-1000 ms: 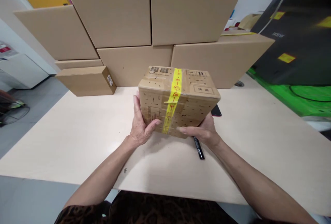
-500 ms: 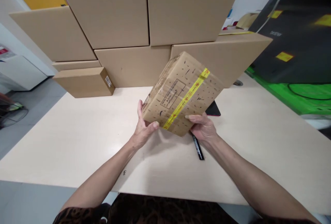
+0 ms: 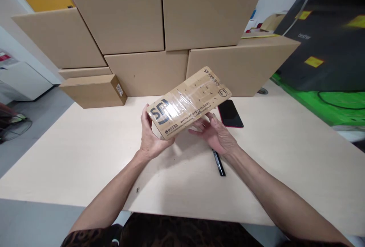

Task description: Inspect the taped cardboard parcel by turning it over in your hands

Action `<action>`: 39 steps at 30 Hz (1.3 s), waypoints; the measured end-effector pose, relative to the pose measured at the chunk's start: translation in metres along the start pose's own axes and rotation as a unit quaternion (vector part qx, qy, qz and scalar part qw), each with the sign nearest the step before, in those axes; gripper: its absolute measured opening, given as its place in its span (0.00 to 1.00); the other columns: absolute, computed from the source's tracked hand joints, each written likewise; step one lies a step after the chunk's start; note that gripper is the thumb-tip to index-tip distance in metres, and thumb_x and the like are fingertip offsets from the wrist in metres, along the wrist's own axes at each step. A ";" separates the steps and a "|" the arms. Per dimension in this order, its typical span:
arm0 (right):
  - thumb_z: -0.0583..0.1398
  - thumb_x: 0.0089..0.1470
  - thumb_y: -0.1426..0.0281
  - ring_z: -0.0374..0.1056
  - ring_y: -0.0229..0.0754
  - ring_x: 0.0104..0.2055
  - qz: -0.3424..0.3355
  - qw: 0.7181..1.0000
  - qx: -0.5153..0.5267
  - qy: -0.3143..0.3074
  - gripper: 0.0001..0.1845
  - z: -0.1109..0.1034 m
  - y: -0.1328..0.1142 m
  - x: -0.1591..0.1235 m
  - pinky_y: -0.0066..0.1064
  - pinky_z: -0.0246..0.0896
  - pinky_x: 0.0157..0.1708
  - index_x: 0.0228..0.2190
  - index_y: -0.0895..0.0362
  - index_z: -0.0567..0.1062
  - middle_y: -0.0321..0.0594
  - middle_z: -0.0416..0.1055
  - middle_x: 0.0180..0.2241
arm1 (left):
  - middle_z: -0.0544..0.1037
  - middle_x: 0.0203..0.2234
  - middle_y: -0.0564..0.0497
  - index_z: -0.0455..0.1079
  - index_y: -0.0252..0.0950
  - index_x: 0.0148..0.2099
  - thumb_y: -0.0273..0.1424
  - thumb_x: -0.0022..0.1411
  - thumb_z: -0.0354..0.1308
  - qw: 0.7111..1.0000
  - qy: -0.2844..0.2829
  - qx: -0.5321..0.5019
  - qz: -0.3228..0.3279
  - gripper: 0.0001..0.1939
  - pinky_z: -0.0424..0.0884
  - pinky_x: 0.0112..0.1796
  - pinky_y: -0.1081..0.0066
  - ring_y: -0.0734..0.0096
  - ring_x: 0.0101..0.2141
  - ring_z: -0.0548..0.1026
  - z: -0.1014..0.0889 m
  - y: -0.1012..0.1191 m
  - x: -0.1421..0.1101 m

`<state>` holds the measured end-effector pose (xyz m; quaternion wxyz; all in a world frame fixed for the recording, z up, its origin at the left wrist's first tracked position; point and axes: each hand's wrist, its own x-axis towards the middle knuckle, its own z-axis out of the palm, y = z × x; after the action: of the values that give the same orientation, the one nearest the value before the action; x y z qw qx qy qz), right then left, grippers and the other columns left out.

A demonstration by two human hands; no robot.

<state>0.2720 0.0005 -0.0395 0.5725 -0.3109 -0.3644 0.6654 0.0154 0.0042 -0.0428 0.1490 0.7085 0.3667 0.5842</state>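
A small cardboard parcel box (image 3: 189, 102), taped and printed with SF Express lettering, is held tilted above the table. My left hand (image 3: 154, 135) is closed around its left end, the thumb at the lower corner and the fingers partly hidden behind the box. Under the box's near right edge is my right hand (image 3: 218, 135), palm up with fingers apart; whether the fingertips touch the box I cannot tell. A black marker-like stick (image 3: 219, 163) lies on the table just below my right hand. Beyond that hand rests a dark phone (image 3: 230, 114) with a red edge.
Large cardboard boxes (image 3: 145, 74) are stacked along the back of the pale table (image 3: 85, 155). A flat brown box (image 3: 91, 91) stands at the back left. On the right are a black Brother machine (image 3: 327, 57) and a green surface (image 3: 330, 106).
The parcel box has been turned, so a long printed side now faces up instead of the yellow-taped face. My right hand has released its grip and opened. More of the phone shows.
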 end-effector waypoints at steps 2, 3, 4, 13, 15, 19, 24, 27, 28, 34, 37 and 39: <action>0.78 0.42 0.46 0.78 0.53 0.50 0.007 1.000 0.011 -0.009 0.33 0.005 0.000 -0.002 0.58 0.79 0.50 0.46 0.43 0.77 0.38 0.81 0.47 | 0.61 0.70 0.34 0.42 0.44 0.80 0.51 0.49 0.78 0.997 0.007 0.056 0.054 0.68 0.68 0.66 0.35 0.36 0.69 0.67 0.001 -0.003 -0.003; 0.78 0.42 0.46 0.79 0.53 0.50 0.010 1.000 0.013 -0.012 0.34 0.009 0.000 -0.004 0.58 0.79 0.50 0.47 0.44 0.77 0.38 0.81 0.47 | 0.61 0.70 0.34 0.43 0.43 0.80 0.50 0.48 0.79 0.993 0.009 0.083 0.086 0.69 0.67 0.66 0.33 0.34 0.69 0.66 0.001 -0.004 -0.004; 0.79 0.41 0.48 0.79 0.53 0.49 0.016 1.000 0.010 -0.011 0.35 0.012 -0.001 -0.006 0.58 0.79 0.50 0.47 0.45 0.76 0.38 0.81 0.48 | 0.60 0.70 0.34 0.43 0.42 0.81 0.50 0.48 0.79 0.988 0.010 0.105 0.117 0.69 0.66 0.66 0.33 0.33 0.70 0.65 0.001 -0.005 -0.005; 0.77 0.42 0.45 0.79 0.57 0.55 0.043 0.995 0.015 0.086 0.35 0.024 0.004 -0.009 0.56 0.80 0.52 0.47 0.46 0.77 0.40 0.84 0.47 | 0.63 0.69 0.33 0.43 0.37 0.81 0.45 0.49 0.81 0.968 -0.018 0.123 0.217 0.70 0.67 0.68 0.36 0.37 0.71 0.65 0.000 -0.004 -0.001; 0.74 0.44 0.40 0.78 0.58 0.58 0.044 0.993 0.029 0.106 0.37 0.021 0.004 -0.005 0.56 0.80 0.51 0.49 0.45 0.77 0.40 0.85 0.48 | 0.64 0.69 0.32 0.44 0.36 0.81 0.45 0.50 0.81 0.967 -0.023 0.122 0.224 0.68 0.66 0.69 0.37 0.38 0.71 0.64 0.001 -0.004 -0.001; 0.71 0.48 0.38 0.74 0.58 0.63 0.034 0.987 0.049 0.150 0.34 0.016 -0.001 0.002 0.54 0.79 0.52 0.49 0.44 0.78 0.39 0.84 0.51 | 0.65 0.70 0.34 0.45 0.40 0.81 0.43 0.57 0.77 0.962 -0.035 0.128 0.237 0.61 0.64 0.69 0.34 0.39 0.72 0.63 0.000 -0.004 0.000; 0.73 0.48 0.40 0.75 0.58 0.60 -0.001 0.983 0.066 0.171 0.32 0.016 -0.018 0.001 0.50 0.80 0.47 0.48 0.43 0.79 0.38 0.82 0.54 | 0.69 0.71 0.35 0.44 0.40 0.81 0.32 0.66 0.69 0.928 -0.060 0.183 0.320 0.51 0.63 0.71 0.38 0.47 0.76 0.58 0.000 0.001 -0.001; 0.76 0.41 0.41 0.78 0.50 0.43 0.029 0.974 0.075 0.212 0.33 0.018 -0.025 -0.002 0.42 0.78 0.35 0.43 0.45 0.80 0.37 0.83 0.42 | 0.70 0.71 0.37 0.43 0.39 0.82 0.24 0.68 0.64 0.911 -0.069 0.209 0.349 0.49 0.59 0.74 0.44 0.51 0.79 0.52 0.002 0.003 -0.004; 0.77 0.40 0.43 0.76 0.47 0.37 0.045 0.971 0.075 0.221 0.32 0.019 -0.027 -0.003 0.40 0.76 0.32 0.41 0.46 0.79 0.35 0.82 0.38 | 0.70 0.71 0.38 0.43 0.39 0.82 0.23 0.69 0.63 0.908 -0.071 0.214 0.354 0.48 0.58 0.74 0.46 0.53 0.79 0.51 0.003 0.003 -0.007; 0.76 0.35 0.62 0.60 0.36 0.20 0.127 0.958 0.064 0.250 0.21 0.026 -0.032 -0.003 0.31 0.63 0.22 0.32 0.51 0.76 0.27 0.72 0.20 | 0.76 0.67 0.46 0.46 0.48 0.81 0.26 0.70 0.65 0.898 -0.118 0.234 0.352 0.46 0.46 0.77 0.51 0.61 0.77 0.59 0.007 -0.002 -0.025; 0.73 0.35 0.63 0.60 0.36 0.20 0.108 0.961 0.071 0.246 0.20 0.025 -0.032 -0.002 0.30 0.59 0.21 0.33 0.50 0.77 0.26 0.73 0.20 | 0.77 0.66 0.47 0.49 0.51 0.80 0.47 0.70 0.66 0.895 -0.136 0.224 0.361 0.44 0.36 0.78 0.50 0.57 0.76 0.60 0.005 -0.004 -0.026; 0.71 0.36 0.64 0.65 0.38 0.22 0.097 0.967 0.073 0.223 0.22 0.024 -0.031 -0.001 0.31 0.60 0.22 0.37 0.50 0.79 0.28 0.78 0.23 | 0.71 0.71 0.45 0.48 0.52 0.81 0.61 0.65 0.63 0.908 -0.124 0.213 0.337 0.51 0.32 0.77 0.47 0.51 0.78 0.54 0.001 -0.007 -0.021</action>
<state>0.2693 -0.0011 -0.0004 0.5932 -0.4426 -0.1463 0.6564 0.0129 -0.0059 -0.0627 -0.1673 0.8716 0.2000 0.4151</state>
